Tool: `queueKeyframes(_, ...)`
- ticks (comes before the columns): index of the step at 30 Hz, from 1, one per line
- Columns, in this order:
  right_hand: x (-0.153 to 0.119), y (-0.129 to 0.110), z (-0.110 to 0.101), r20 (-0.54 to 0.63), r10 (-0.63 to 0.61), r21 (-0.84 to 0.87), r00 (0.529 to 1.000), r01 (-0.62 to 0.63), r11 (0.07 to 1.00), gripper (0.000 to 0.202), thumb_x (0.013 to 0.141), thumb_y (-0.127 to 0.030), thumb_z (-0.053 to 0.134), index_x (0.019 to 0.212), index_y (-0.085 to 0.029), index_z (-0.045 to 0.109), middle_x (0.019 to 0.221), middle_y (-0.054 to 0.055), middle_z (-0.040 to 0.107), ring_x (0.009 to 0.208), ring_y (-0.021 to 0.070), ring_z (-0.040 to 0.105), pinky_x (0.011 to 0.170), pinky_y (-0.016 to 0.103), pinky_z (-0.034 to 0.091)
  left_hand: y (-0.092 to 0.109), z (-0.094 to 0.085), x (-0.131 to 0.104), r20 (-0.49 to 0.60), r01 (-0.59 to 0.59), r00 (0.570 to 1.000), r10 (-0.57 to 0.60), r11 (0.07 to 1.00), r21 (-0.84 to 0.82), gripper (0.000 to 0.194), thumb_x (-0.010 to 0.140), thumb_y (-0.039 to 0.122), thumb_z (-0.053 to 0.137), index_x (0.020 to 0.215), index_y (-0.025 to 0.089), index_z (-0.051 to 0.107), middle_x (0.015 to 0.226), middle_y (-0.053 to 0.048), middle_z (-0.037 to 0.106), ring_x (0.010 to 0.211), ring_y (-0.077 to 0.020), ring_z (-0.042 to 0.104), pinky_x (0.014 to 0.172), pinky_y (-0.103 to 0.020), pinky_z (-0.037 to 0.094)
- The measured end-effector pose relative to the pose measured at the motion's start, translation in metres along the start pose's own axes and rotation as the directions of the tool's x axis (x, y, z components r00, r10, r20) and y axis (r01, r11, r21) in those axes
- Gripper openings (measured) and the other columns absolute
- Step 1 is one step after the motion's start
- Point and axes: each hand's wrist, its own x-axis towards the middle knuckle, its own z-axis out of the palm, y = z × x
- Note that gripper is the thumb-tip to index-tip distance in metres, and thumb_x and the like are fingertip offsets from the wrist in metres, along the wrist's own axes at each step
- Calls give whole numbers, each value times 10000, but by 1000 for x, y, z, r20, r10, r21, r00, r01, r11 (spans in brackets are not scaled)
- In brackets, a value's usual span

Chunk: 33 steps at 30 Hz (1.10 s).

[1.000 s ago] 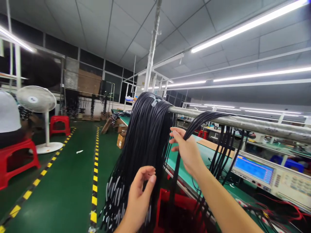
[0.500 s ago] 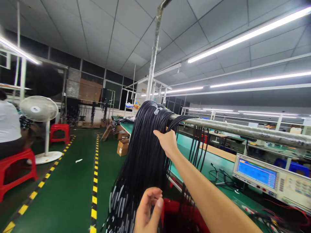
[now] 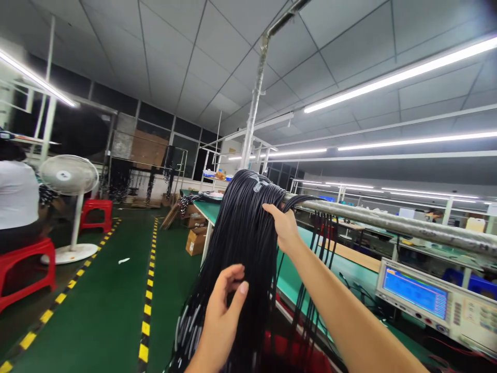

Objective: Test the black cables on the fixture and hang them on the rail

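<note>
A thick bundle of black cables (image 3: 244, 233) hangs over a metal rail (image 3: 373, 215), with pale ends low at the left. My right hand (image 3: 285, 225) is up at the rail, its fingers closed round some black cables at the bundle's right side. In front of the bundle, lower down, my left hand (image 3: 225, 305) is raised with thumb and fingers curved apart and nothing between them. A few thinner strands hang from the rail to the right of my right hand.
A green bench bears a measuring instrument (image 3: 415, 292) at the right. Below the cables is a red container (image 3: 298, 352). To the left are a fan (image 3: 70, 176), red stools (image 3: 29, 264), a seated person (image 3: 17, 194) and cardboard boxes (image 3: 196, 241).
My left hand has risen and moved slightly left. My right hand stays at the cables near the rail, while the whole view has shifted a little.
</note>
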Motion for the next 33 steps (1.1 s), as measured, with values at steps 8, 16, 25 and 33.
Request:
queueKeyframes(8, 5, -2, 7, 64, 100, 171, 993, -110, 979, 290, 610, -281, 768, 879, -181, 722, 954, 32, 753, 938, 238, 677, 862, 358, 527, 54, 55, 114, 193, -355, 926, 324, 922, 154, 502, 899, 339, 489, 1373, 184, 438, 1472, -158, 482, 1381, -254, 398, 1171, -508, 260)
queueKeyframes(16, -12, -16, 2, 47, 178, 277, 983, -184, 943, 213, 588, -230, 761, 785, -177, 698, 774, 10, 725, 798, 208, 676, 773, 326, 539, 66, 82, 92, 207, -364, 916, 345, 930, 60, 502, 889, 260, 470, 1382, 196, 405, 1489, -134, 453, 1401, -238, 370, 1184, -488, 253)
queueKeyframes(25, -29, -22, -9, -26, 57, 225, 998, -49, 973, 261, 614, -256, 788, 852, -178, 717, 833, 11, 725, 790, 189, 665, 789, 330, 538, 66, 80, 78, 264, -422, 880, 394, 905, 56, 505, 890, 260, 482, 1390, 214, 432, 1492, -110, 478, 1381, -258, 400, 1173, -508, 284)
queueKeyframes(33, -63, -49, -44, -151, 23, 155, 988, 1, 988, 315, 684, -306, 758, 981, -203, 745, 1100, 50, 722, 1061, 238, 649, 940, 357, 519, 81, 90, 42, 408, -465, 795, 448, 883, -63, 487, 893, 261, 483, 1376, 213, 448, 1413, -109, 537, 1306, -261, 461, 1128, -490, 363)
